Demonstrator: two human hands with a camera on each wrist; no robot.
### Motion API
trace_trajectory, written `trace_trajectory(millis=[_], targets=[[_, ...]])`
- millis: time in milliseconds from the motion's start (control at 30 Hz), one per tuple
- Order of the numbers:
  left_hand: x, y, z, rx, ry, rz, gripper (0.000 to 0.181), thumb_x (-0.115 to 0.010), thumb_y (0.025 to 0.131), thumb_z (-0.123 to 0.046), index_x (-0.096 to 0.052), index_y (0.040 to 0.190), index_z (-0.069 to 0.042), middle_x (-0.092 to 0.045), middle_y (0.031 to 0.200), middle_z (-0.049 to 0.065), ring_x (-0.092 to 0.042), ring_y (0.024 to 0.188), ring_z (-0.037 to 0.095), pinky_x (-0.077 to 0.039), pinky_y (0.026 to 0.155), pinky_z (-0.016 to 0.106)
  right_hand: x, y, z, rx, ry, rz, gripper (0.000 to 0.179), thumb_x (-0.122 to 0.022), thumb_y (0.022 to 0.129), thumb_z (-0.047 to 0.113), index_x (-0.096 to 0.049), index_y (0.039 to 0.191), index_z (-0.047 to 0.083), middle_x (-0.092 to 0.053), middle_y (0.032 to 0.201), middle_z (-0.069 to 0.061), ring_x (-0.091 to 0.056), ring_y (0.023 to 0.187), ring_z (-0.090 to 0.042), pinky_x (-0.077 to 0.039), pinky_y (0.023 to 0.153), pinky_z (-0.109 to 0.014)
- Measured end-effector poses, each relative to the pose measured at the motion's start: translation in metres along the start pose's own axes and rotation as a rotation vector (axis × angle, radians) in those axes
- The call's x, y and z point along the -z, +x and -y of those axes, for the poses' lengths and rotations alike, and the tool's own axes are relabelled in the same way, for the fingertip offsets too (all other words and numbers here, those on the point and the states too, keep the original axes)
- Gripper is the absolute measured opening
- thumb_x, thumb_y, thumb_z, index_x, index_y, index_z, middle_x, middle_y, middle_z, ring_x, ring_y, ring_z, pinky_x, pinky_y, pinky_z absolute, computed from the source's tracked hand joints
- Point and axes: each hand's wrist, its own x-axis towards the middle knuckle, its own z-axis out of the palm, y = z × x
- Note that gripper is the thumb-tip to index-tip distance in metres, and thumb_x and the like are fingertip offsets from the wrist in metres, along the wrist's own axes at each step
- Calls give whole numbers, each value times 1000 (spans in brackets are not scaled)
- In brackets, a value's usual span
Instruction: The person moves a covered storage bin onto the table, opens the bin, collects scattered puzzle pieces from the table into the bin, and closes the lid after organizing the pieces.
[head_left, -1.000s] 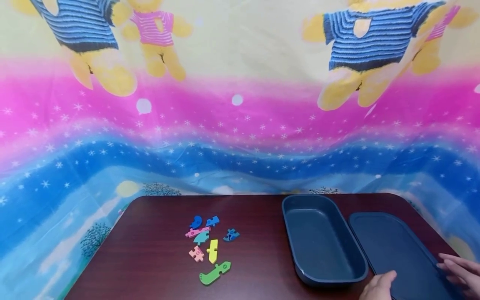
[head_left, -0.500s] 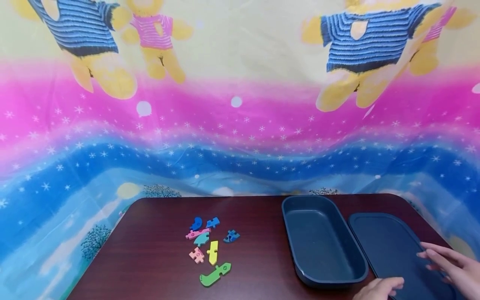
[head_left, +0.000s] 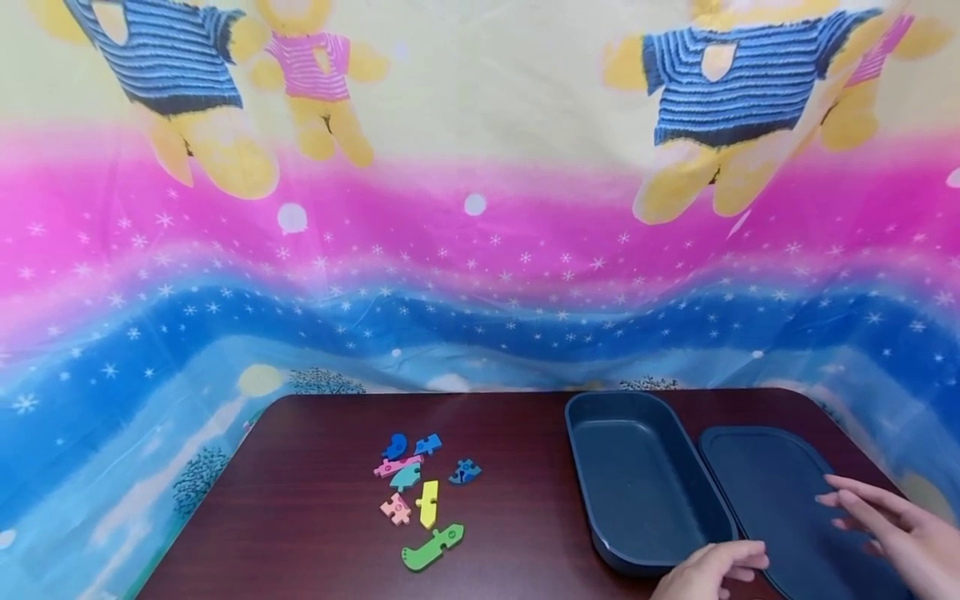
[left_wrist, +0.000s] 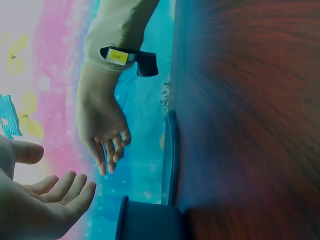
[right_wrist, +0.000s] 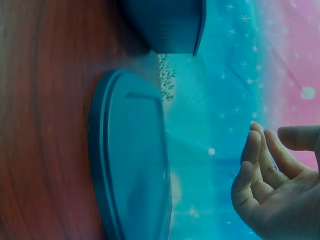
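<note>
My left hand (head_left: 712, 571) hovers by the near right corner of a dark blue-grey rectangular container (head_left: 645, 492), fingers loosely bent with nothing in them. To its right, my right hand (head_left: 892, 529) is raised over a matching flat lid (head_left: 780, 500), its fingers relaxed and holding nothing. The right wrist view shows the lid (right_wrist: 135, 160) lying on the table, apart from the right hand (right_wrist: 275, 185). In the left wrist view the left hand (left_wrist: 50, 205) has its palm and fingers free, and the container (left_wrist: 150, 220) stands close by.
Several puzzle pieces lie on the left half of the dark wooden table (head_left: 300, 500): a green piece (head_left: 432, 547), a yellow piece (head_left: 427, 503), a salmon piece (head_left: 395, 508), a teal piece (head_left: 406, 477) and blue ones. A printed curtain (head_left: 465, 250) hangs behind the table.
My right hand has lifted off the lid's right edge and moved left above it. My left hand has moved left from the lid toward the container. The container, lid and puzzle pieces stay put.
</note>
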Motion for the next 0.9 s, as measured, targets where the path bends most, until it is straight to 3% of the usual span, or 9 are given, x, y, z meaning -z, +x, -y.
trace_trajectory(millis=[133, 233, 333, 433, 567, 633, 700, 900], targets=[[-1, 16, 37, -23, -131, 124, 51, -55, 99, 2, -44, 148, -8, -56, 140, -7, -54, 120, -1, -47, 89, 17, -6, -4, 8, 16, 36, -16, 78, -30, 104, 55, -25, 150, -8, -65, 114, -16, -63, 82, -4, -52, 79, -46], [-1, 23, 58, -43, -122, 142, 51, -55, 100, 0, -45, 148, -13, -54, 140, -12, -53, 120, -3, -47, 89, 17, -12, -3, 12, 27, 76, -22, 77, -31, 104, 56, -27, 152, -3, -65, 115, -6, -58, 78, 8, -53, 81, -44], [2, 19, 60, -43, -103, 125, 51, -57, 99, 0, -47, 147, -15, -54, 138, -14, -53, 118, -4, -48, 88, 17, -20, -1, 16, 56, 106, -13, 77, -32, 103, 57, -26, 154, -1, -64, 118, 0, -60, 83, 7, -54, 80, -40], [11, 2, 42, -57, -54, 102, 47, -57, 100, -4, -49, 145, -12, -55, 137, -12, -53, 118, -4, -47, 87, 16, -28, 2, 23, 71, 142, 7, 77, -33, 103, 57, -25, 155, 1, -62, 123, 1, -61, 88, 7, -54, 81, -35], [23, -33, 2, -119, 51, 9, 42, -59, 99, -7, -54, 141, -8, -58, 135, -7, -54, 116, -3, -47, 84, 13, -37, 4, 36, 71, 211, 32, 76, -40, 101, 57, -29, 155, 4, -65, 123, 5, -63, 92, 4, -55, 81, -34], [27, -45, -11, -140, 88, -30, 39, -60, 99, -8, -56, 138, -7, -59, 133, -6, -54, 115, -3, -47, 82, 12, -39, 5, 42, 70, 249, 49, 75, -43, 100, 57, -32, 154, 7, -66, 120, 10, -64, 93, 3, -55, 81, -35], [32, -52, -14, -155, 107, -41, 39, -59, 100, -10, -56, 138, -6, -59, 133, -5, -54, 115, -2, -47, 82, 12, -42, 7, 46, 71, 276, 58, 73, -46, 99, 57, -35, 154, 9, -66, 116, 16, -65, 94, 2, -56, 80, -34], [47, -66, -9, -182, 114, -105, 35, -59, 101, -14, -58, 136, -9, -62, 129, -6, -55, 114, -1, -49, 81, 16, -47, 16, 55, 34, 312, 74, 72, -48, 99, 56, -35, 154, 12, -66, 124, 8, -63, 94, 5, -55, 82, -33]])
